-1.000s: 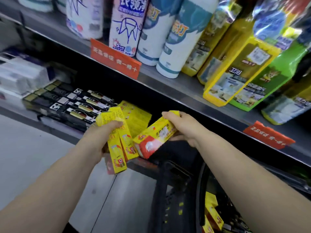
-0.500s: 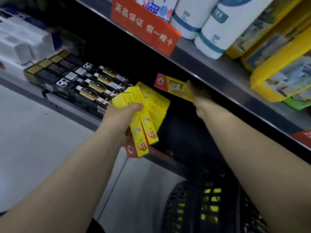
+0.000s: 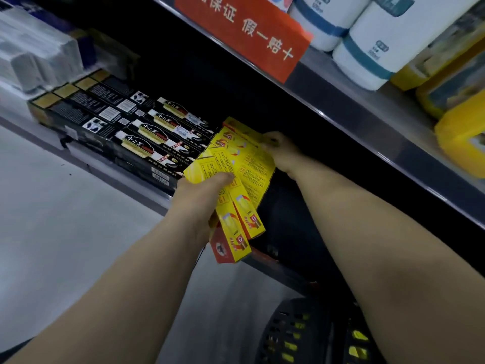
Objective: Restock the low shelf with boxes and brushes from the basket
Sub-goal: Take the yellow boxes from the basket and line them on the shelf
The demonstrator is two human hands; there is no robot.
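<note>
R hand (image 3: 282, 151) has set its long yellow cardboard box (image 3: 240, 135) on the pile (image 3: 256, 174) in the dark low shelf (image 3: 126, 177), pinching its edge; L hand (image 3: 202, 195) grips a fan of same boxes (image 3: 237, 227) → more to place.

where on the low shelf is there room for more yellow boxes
Dark stretch of low shelf right of the yellow boxes, below the right hand, looks bare, though dim. Left is crowded: black boxes packed tight.
</note>
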